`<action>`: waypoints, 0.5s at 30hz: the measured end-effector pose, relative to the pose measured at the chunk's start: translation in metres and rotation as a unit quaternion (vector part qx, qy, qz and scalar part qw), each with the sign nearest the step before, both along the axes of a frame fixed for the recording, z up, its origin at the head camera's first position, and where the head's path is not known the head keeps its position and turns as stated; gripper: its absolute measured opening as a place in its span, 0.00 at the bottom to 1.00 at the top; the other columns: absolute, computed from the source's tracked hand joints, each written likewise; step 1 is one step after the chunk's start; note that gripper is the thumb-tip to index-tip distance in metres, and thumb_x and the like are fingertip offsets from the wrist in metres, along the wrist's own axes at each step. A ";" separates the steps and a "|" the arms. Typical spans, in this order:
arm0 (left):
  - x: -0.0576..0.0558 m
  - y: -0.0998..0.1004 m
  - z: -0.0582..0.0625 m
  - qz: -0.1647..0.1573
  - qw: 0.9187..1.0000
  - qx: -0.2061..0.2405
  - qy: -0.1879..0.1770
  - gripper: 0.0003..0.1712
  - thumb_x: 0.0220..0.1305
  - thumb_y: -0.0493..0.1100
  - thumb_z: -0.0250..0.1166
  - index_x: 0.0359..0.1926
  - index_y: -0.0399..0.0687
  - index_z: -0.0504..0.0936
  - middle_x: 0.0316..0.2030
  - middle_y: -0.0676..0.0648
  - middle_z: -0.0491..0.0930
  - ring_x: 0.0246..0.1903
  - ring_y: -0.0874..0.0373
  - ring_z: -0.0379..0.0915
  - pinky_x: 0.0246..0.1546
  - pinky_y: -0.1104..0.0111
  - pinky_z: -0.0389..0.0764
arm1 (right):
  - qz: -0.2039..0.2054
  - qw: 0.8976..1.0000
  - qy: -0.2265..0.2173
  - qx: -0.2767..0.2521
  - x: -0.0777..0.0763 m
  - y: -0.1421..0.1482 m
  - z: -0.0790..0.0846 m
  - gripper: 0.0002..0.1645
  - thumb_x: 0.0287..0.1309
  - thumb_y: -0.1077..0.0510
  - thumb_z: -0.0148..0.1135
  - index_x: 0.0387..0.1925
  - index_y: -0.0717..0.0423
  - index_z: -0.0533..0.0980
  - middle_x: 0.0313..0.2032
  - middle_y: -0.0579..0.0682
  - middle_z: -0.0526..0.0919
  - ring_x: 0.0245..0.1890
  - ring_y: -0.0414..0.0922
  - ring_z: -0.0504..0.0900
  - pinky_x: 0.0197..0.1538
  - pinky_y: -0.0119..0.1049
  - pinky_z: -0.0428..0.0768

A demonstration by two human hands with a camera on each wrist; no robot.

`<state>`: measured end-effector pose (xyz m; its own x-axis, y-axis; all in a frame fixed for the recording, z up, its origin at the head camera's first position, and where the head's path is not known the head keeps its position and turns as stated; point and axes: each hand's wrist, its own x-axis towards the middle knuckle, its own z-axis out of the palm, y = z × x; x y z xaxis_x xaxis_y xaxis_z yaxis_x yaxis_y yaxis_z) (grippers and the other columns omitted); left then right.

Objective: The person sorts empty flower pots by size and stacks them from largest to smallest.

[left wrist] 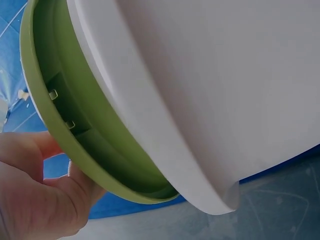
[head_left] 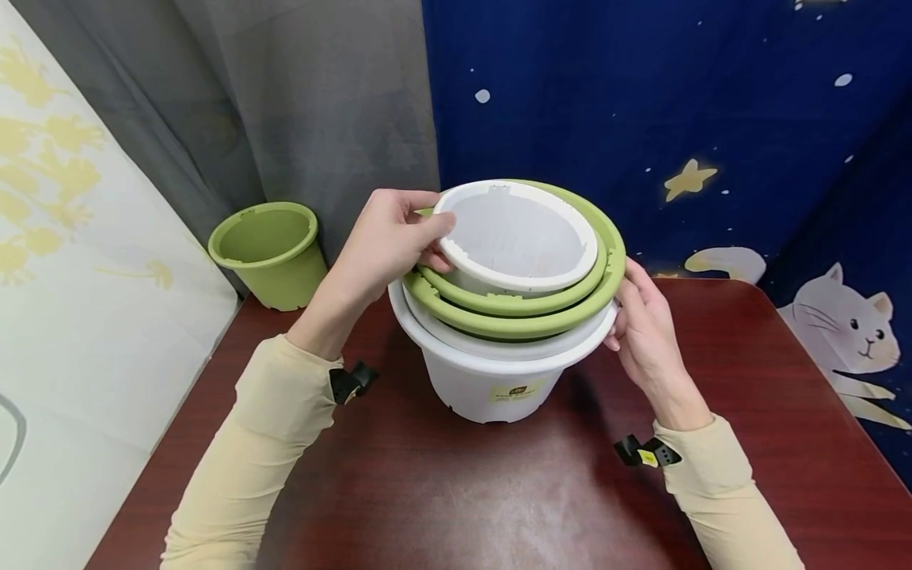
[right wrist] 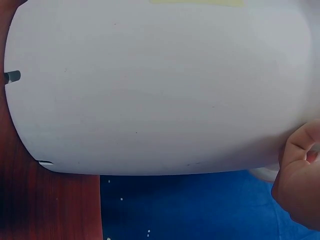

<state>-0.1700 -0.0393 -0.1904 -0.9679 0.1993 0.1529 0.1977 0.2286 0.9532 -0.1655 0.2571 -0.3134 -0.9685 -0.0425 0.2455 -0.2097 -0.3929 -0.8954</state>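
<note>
A nested stack of flower pots stands upright on the table. On top sits a small white flower pot, tilted inside two green flower pots whose rims show below it. Under these, another white rim lies within the large white flower pot, which bears a yellowish label. My left hand pinches the small white pot's rim at its left side, thumb on top; some fingers are hidden below the rim. At the stack's right, my right hand holds the large white pot's rim, its fingers against the green rim.
A separate green flower pot stands at the back left of the dark red table. Behind are a grey curtain and a blue patterned curtain. A white patterned sheet borders the left side.
</note>
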 end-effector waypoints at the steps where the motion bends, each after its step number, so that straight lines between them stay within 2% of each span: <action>1: 0.000 0.000 0.001 0.001 1.000 -0.009 0.001 0.17 0.71 0.33 0.57 0.57 0.29 0.80 0.30 0.36 0.85 0.18 0.58 0.82 0.26 0.67 0.84 | 0.000 1.000 0.000 0.000 0.000 0.000 0.000 0.20 0.76 0.64 0.44 0.64 0.57 0.70 0.20 0.48 0.76 0.10 0.37 0.67 0.13 0.24 0.62; 5: 0.000 0.001 0.003 0.005 0.998 -0.062 0.001 0.16 0.71 0.35 0.56 0.54 0.35 0.83 0.22 0.39 0.82 0.14 0.58 0.77 0.22 0.68 0.81 | 0.001 1.000 0.000 0.002 0.000 0.000 0.000 0.20 0.76 0.64 0.43 0.64 0.57 0.70 0.21 0.47 0.76 0.10 0.37 0.68 0.13 0.24 0.62; 8: -0.001 0.003 0.006 0.015 0.991 -0.132 0.018 0.13 0.71 0.37 0.54 0.45 0.40 0.85 0.16 0.41 0.77 0.13 0.57 0.73 0.19 0.67 0.78 | 0.000 1.000 0.000 0.003 0.000 0.001 0.000 0.20 0.76 0.64 0.43 0.64 0.57 0.70 0.21 0.47 0.76 0.10 0.37 0.67 0.14 0.24 0.62; 10: -0.001 0.004 0.008 0.028 0.982 -0.185 0.037 0.12 0.70 0.38 0.52 0.35 0.42 0.82 0.14 0.43 0.75 0.13 0.56 0.70 0.18 0.68 0.75 | -0.001 1.000 -0.001 0.004 0.001 0.001 0.000 0.20 0.76 0.64 0.42 0.64 0.56 0.70 0.21 0.47 0.76 0.10 0.37 0.67 0.14 0.24 0.62; 12: -0.002 0.006 0.009 0.047 0.968 -0.237 0.065 0.14 0.69 0.38 0.51 0.26 0.42 0.75 0.12 0.46 0.70 0.13 0.57 0.66 0.17 0.69 0.69 | 0.000 1.000 -0.001 0.003 0.001 0.001 0.000 0.20 0.76 0.64 0.43 0.64 0.56 0.70 0.21 0.47 0.76 0.10 0.37 0.67 0.14 0.24 0.62; 13: -0.002 0.007 0.010 0.057 0.961 -0.258 0.078 0.14 0.68 0.38 0.51 0.25 0.43 0.74 0.12 0.48 0.68 0.13 0.57 0.64 0.17 0.69 0.66 | 0.000 1.000 -0.001 0.004 0.001 0.001 0.000 0.20 0.76 0.64 0.43 0.64 0.56 0.70 0.21 0.47 0.76 0.10 0.37 0.67 0.14 0.24 0.62; 15: -0.003 0.009 0.011 0.073 0.949 -0.292 0.094 0.13 0.66 0.38 0.51 0.27 0.44 0.79 0.12 0.50 0.64 0.14 0.56 0.61 0.18 0.67 0.63 | 0.000 1.000 -0.001 0.004 0.000 0.000 0.000 0.20 0.76 0.63 0.43 0.64 0.56 0.70 0.21 0.47 0.76 0.10 0.37 0.67 0.14 0.24 0.62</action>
